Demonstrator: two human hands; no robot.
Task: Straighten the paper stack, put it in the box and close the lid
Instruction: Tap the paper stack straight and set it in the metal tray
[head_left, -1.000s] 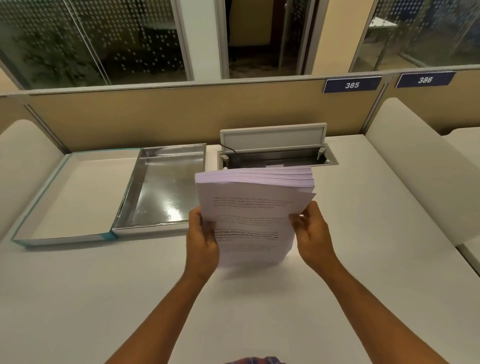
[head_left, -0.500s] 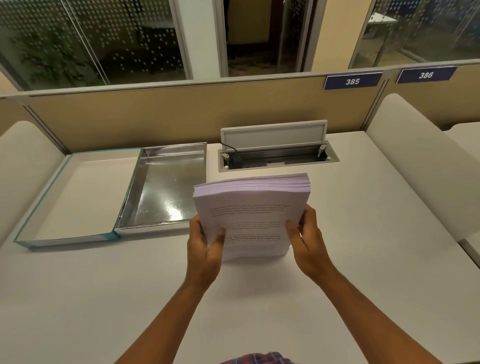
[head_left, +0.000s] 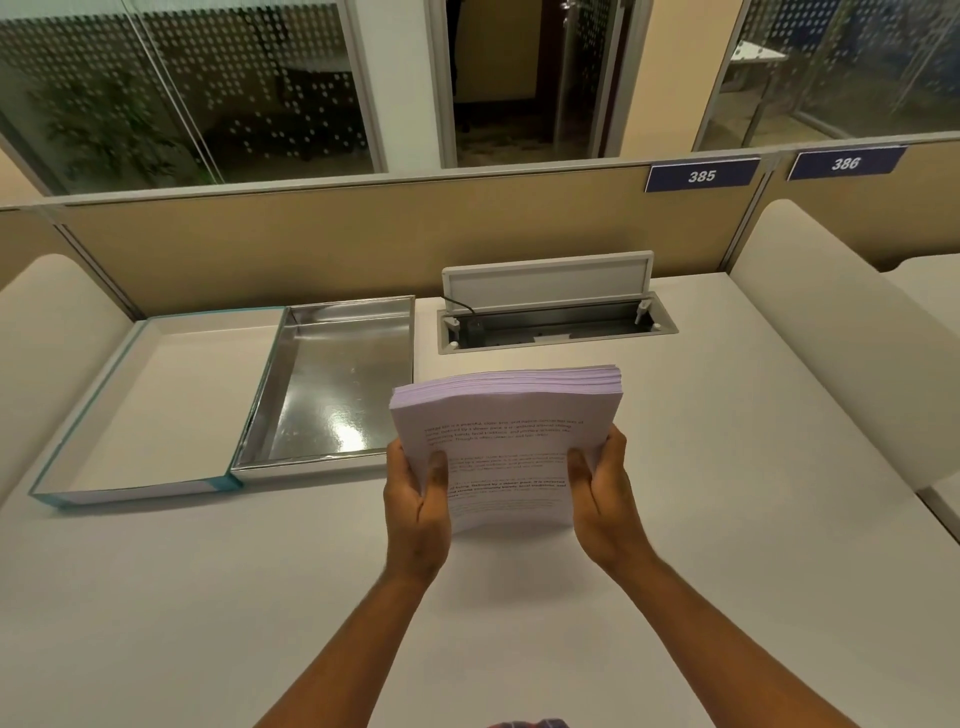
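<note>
A thick stack of printed white paper (head_left: 506, 421) stands nearly upright on its lower edge at the desk's middle. My left hand (head_left: 418, 506) grips its left side and my right hand (head_left: 605, 493) grips its right side, thumbs on the printed front sheet. The top edges look roughly even, slightly fanned at the left. To the left lies the open box: a silver-lined tray (head_left: 332, 384) with low walls, and beside it the white lid with teal edge (head_left: 150, 405), inner side up. Both are empty.
An open cable hatch (head_left: 550, 322) with a raised flap sits in the desk behind the paper. A beige partition (head_left: 363, 244) closes the back, and padded dividers (head_left: 831, 332) stand at both sides.
The stack has dropped from a raised position down toward the desk and shifted slightly, with its sheets looking more even. Both hands kept their hold on its sides.
</note>
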